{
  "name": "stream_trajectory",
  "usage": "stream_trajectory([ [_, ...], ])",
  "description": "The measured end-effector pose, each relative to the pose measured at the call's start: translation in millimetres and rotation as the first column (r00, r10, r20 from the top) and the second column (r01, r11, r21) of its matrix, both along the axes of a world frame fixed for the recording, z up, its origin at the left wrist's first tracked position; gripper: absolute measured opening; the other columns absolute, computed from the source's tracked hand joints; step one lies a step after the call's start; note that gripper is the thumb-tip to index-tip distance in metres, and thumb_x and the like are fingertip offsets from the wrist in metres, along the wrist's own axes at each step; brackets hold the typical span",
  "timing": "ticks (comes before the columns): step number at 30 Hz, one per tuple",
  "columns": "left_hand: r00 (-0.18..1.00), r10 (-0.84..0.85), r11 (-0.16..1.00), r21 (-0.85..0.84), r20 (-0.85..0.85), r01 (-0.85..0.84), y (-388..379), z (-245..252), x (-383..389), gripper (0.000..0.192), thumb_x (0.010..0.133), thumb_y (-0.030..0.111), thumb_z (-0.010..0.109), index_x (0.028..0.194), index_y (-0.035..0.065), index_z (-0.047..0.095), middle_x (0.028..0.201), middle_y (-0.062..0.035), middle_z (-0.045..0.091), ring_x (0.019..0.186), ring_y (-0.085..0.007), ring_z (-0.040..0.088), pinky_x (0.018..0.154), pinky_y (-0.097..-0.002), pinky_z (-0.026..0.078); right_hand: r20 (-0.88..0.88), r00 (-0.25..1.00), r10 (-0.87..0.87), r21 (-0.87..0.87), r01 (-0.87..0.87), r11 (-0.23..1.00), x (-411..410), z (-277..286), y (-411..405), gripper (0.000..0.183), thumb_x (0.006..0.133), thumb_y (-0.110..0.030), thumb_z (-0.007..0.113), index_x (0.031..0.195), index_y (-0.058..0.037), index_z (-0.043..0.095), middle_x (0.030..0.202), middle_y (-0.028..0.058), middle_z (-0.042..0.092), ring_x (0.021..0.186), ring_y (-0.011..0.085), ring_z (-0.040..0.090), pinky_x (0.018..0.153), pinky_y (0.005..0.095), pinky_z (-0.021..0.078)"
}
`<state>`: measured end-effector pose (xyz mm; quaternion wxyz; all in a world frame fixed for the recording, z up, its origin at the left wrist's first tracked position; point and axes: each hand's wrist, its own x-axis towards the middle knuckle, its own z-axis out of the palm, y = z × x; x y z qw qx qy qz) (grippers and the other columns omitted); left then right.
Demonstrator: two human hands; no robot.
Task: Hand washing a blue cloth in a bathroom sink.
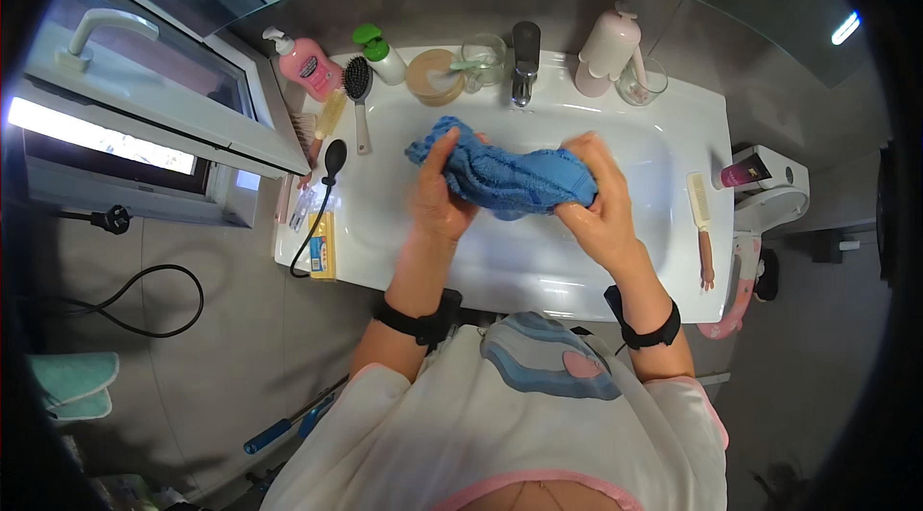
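Both hands grip a bunched blue towel (515, 179) over the white washbasin (505, 266). My left hand (443, 194) holds the towel's left end, thumb on top. My right hand (602, 204) is closed around its right end, with the thumb below. The cloth is folded and looks wet; some fingers are hidden behind it. Beyond the towel, at the back of the basin, stands a dark-handled chrome faucet (525, 64). I cannot see water running from it.
Along the back rim stand a pink pump bottle (310, 67), a green-topped pump bottle (382, 57), glass cups (484, 57) and a pale pink dispenser (609, 53). A hairbrush (359, 100) lies back left, a comb (699, 222) on the right rim. An open window sash (173, 100) reaches the left edge.
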<state>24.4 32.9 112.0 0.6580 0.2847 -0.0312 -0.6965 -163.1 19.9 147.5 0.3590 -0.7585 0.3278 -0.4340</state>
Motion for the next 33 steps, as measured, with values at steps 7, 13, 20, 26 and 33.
stream_trajectory([
  [7, 0.991, 0.071, 0.981, 0.170, 0.112, -0.089, -14, -49, -24, 0.021, 0.074, 0.025, 0.061, 0.085, 0.0091, 0.053, 0.081, -0.0040, 0.056, 0.076, -0.0176, 0.057, 0.067, -0.0319, 0.048, 0.585, 0.772, -0.249, 0.577, -0.180, 0.796, 26, -50, -6, 0.038, 0.062, 0.002, 0.040, 0.098, 0.0007, 0.051, 0.104, 0.0105, 0.053, 0.100, 0.0154, 0.048, 0.086, 0.0287, 0.0373],
  [13, 0.980, -0.012, 0.987, 0.154, -0.200, 0.043, 7, -121, -20, 0.024, 0.080, 0.022, 0.055, 0.100, 0.0095, 0.050, 0.095, -0.0054, 0.053, 0.091, -0.0206, 0.053, 0.073, -0.0341, 0.046, 0.031, 0.963, -0.269, -0.214, 0.270, 0.939, 81, -66, 53, 0.029, 0.065, -0.015, 0.054, 0.093, -0.0065, 0.056, 0.093, 0.0135, 0.053, 0.095, 0.0305, 0.048, 0.075, 0.0425, 0.0408],
  [20, 0.999, -0.028, 0.990, 0.141, -0.015, 0.030, 17, -103, -36, 0.035, 0.087, 0.030, 0.044, 0.113, 0.0077, 0.044, 0.117, -0.0044, 0.045, 0.111, -0.0207, 0.041, 0.096, -0.0391, 0.030, -0.303, 0.852, -0.427, 0.363, 0.517, 0.775, 83, -128, -28, 0.024, 0.066, -0.024, 0.059, 0.082, -0.0065, 0.055, 0.082, 0.0114, 0.055, 0.087, 0.0303, 0.052, 0.069, 0.0398, 0.0429],
  [26, 0.995, -0.071, 0.997, 0.036, -0.074, 0.073, 13, -90, -16, 0.036, 0.087, 0.036, 0.041, 0.118, 0.0178, 0.042, 0.120, -0.0039, 0.044, 0.113, -0.0213, 0.039, 0.095, -0.0370, 0.031, -0.058, 0.842, -0.537, -0.047, 0.535, 0.844, 103, -96, 29, 0.016, 0.063, -0.019, 0.061, 0.073, -0.0071, 0.055, 0.073, 0.0128, 0.055, 0.072, 0.0312, 0.055, 0.063, 0.0374, 0.0433],
  [33, 0.995, -0.091, 0.964, 0.256, 0.040, 0.077, 14, -106, -21, 0.038, 0.089, 0.030, 0.039, 0.117, 0.0046, 0.039, 0.119, -0.0060, 0.045, 0.110, -0.0212, 0.043, 0.097, -0.0371, 0.030, -0.158, 0.837, -0.523, 0.098, 0.541, 0.835, 96, -128, -21, 0.014, 0.064, -0.017, 0.058, 0.069, -0.0047, 0.053, 0.056, 0.0143, 0.052, 0.054, 0.0326, 0.053, 0.053, 0.0385, 0.0428],
])
